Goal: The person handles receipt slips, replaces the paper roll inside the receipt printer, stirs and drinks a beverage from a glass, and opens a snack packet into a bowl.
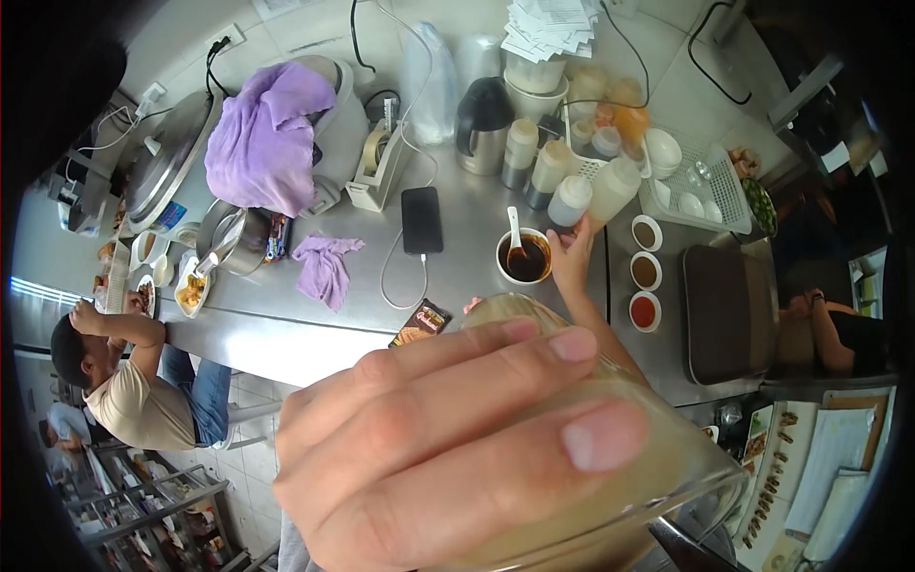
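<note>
Clear vessel (658,462): right up close to your head camera, in front of the surface (467,195), with pale contents showing through its wall.
Left hand (400,439): yours, its fingers lying side by side and curled around the vessel's side, closed on it.
Right hand (570,255): yours, reaching beyond the vessel, its fingers slightly parted beside the sauce bowl and a squeeze bottle (571,202); I can't say whether they grip either one.
Sauce bowl (505,272): white, on the surface, holding dark sauce with a white spoon (514,224) leaning in it.
Three small bowls: in a row past your right arm, two brown inside, one red (644,311).
Wrapped snack (422,324): just beyond your left fingers.
Phone (421,221): left of the sauce bowl, a white cable (424,272) plugged in.
Co-worker (143,405): seated at the surface's left end, one arm raised.
</note>
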A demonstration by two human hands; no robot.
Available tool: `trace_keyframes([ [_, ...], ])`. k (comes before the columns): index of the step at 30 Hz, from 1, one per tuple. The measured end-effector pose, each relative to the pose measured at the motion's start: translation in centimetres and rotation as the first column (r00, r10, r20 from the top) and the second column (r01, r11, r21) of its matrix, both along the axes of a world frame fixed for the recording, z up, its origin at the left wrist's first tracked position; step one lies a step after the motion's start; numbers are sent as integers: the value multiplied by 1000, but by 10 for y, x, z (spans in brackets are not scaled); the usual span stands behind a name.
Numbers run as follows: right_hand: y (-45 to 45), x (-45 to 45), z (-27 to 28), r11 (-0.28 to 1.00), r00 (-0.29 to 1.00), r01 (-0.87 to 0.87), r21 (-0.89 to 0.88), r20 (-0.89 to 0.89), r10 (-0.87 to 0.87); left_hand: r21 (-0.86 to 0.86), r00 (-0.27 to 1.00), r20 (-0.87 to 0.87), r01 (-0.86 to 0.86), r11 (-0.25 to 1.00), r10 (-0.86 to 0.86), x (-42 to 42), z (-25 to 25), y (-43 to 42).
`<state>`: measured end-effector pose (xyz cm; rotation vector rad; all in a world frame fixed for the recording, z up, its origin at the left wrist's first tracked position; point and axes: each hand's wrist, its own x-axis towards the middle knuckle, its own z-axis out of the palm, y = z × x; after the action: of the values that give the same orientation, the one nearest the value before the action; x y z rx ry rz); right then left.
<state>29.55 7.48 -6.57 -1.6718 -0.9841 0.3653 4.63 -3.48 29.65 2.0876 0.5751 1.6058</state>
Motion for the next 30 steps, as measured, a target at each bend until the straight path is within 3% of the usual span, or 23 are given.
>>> trace_keyframes([
  [4, -27, -8, -5, 1000, 999, -2, -7, 35, 2, 6, 1000, 16, -13, 1000, 13, -1, 0, -2],
  [7, -47, -7, -5, 993, 999, -18, -119, -35, 14, 12, 1000, 23, -18, 1000, 18, -2, 0, -3],
  [10, -68, -13, -5, 993, 996, 8, -122, -83, -19, 21, 999, 35, -27, 999, 26, -5, -1, -4],
  [16, -126, -29, -15, 982, 988, -150, -118, 5, 152, 33, 998, 48, -30, 999, 28, -8, -1, -7],
  [18, -137, -38, -9, 983, 968, -172, -67, 171, 182, 40, 998, 51, -29, 999, 26, -10, -2, -7],
  [22, -152, -49, 3, 944, 878, -315, -95, 350, 328, 57, 998, 64, -25, 998, 21, -14, -6, -5],
  [25, -156, -61, 16, 871, 828, -461, -169, 272, 491, 97, 994, 108, -9, 995, -1, -15, -9, 3],
  [28, -150, -80, 77, 818, 763, -545, -185, 296, 575, 178, 988, 153, 4, 984, -31, -13, -12, 21],
  [30, -152, -79, 87, 806, 506, -559, -197, 689, 519, 217, 990, 142, -7, 976, -24, -13, -24, 36],
])
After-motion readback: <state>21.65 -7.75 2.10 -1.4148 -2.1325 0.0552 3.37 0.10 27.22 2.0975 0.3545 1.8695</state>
